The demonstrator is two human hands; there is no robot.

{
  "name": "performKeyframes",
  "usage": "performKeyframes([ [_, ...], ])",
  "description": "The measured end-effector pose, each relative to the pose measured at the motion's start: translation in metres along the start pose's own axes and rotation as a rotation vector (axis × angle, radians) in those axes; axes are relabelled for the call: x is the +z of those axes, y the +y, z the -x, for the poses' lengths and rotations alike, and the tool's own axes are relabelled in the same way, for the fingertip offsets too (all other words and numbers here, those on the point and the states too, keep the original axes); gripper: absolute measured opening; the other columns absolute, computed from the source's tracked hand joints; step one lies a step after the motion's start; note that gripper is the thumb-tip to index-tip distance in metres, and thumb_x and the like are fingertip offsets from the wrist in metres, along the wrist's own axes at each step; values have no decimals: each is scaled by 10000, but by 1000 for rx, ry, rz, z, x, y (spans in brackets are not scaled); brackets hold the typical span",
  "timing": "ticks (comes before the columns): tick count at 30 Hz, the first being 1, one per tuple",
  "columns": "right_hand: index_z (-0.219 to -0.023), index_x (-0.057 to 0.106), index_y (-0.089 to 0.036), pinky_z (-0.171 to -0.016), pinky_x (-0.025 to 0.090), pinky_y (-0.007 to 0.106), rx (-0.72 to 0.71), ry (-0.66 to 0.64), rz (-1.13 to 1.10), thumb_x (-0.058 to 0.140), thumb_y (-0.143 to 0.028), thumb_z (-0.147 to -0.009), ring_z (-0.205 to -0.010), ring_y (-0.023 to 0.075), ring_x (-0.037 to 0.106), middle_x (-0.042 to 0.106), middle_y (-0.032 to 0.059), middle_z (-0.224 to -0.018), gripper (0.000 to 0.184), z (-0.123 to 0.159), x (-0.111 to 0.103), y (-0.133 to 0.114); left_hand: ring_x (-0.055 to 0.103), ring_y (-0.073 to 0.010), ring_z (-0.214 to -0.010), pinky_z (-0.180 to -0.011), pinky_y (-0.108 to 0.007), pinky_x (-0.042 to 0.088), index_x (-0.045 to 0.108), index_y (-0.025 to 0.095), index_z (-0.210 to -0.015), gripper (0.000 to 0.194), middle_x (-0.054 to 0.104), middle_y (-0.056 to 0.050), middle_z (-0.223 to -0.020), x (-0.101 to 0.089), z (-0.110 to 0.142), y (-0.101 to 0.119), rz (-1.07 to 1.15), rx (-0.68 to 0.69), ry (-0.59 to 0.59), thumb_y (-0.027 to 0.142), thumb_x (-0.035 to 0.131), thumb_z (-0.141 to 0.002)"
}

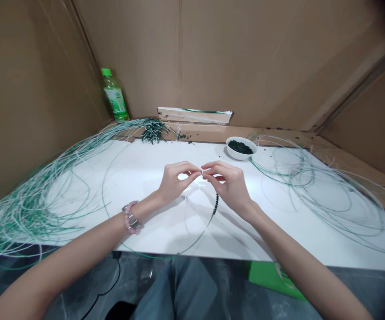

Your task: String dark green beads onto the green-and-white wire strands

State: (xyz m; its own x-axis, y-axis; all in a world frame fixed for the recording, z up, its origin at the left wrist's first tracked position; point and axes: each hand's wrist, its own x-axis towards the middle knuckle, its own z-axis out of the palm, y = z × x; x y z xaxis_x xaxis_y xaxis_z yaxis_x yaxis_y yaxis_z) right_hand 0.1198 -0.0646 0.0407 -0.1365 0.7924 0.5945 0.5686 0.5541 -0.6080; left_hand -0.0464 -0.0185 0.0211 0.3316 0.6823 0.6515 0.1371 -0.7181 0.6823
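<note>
Beaded cord (pixel 215 204): one thin pale length, strung with small dark green beads, looping down from the hands onto the white board. Left hand (pixel 178 182): thumb and forefinger pinching the cord's upper end. Right hand (pixel 227 186): fingertips closed on the same end, touching the left's. Pink beaded bracelet (pixel 130 218): on left wrist. White board (pixel 135 178): under both hands. Tangled cord bundle (pixel 29 209): left of the board. Looser cord coils (pixel 312 191): right. White bowl (pixel 241 148): holds dark green beads, far edge. Bead-strung cord clump (pixel 154 130): beyond the board. Green-capped plastic bottle (pixel 114 95): against cardboard wall (pixel 246 58).
</note>
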Motion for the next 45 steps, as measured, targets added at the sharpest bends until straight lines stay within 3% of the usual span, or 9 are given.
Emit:
performKeyframes([
  [7,-744,668,-183,-565,586,255,-5,-3,-10,566,-192,-841,-742,153,659,691,61,-902,141,0,-1,-1,648,-144,-692,-650,-253,499,687,175,-799,115,710,-62,-766,-2,1,-2,-82,127,-48,189,577,-831],
  [18,-757,633,-166,-543,589,228,-22,-4,-2,541,-170,-845,-675,126,650,680,65,-891,127,1,0,-3,648,-141,-701,-661,-234,489,678,175,-805,114,706,-58,-769,-3,1,-4,-125,171,-73,201,576,-847],
  [26,-709,610,-165,-573,573,234,-75,-18,33,525,-105,-824,-683,125,628,686,73,-902,156,3,3,2,646,-118,-707,-663,-215,507,618,141,-852,93,690,-52,-785,-3,1,-10,-290,368,-108,132,528,-875],
  [35,-762,687,-172,-621,583,249,63,-41,-90,614,-181,-811,-780,167,687,722,67,-893,89,-2,-1,6,642,-109,-704,-663,-203,496,625,138,-827,84,691,-42,-773,-4,0,-7,-254,333,-82,139,551,-867],
  [38,-857,694,-153,-610,590,248,128,-31,-137,646,-245,-798,-699,159,698,720,68,-874,120,-3,-3,7,629,-104,-674,-637,-201,486,631,138,-815,85,685,-34,-745,-6,-2,-7,-249,299,-41,159,563,-863],
  [45,-727,658,-146,-582,557,245,147,-30,-139,605,-174,-788,-575,120,626,657,25,-694,86,-1,-2,3,615,-102,-666,-633,-208,484,623,138,-815,67,672,-34,-734,-4,0,-8,-235,295,-54,150,568,-851],
])
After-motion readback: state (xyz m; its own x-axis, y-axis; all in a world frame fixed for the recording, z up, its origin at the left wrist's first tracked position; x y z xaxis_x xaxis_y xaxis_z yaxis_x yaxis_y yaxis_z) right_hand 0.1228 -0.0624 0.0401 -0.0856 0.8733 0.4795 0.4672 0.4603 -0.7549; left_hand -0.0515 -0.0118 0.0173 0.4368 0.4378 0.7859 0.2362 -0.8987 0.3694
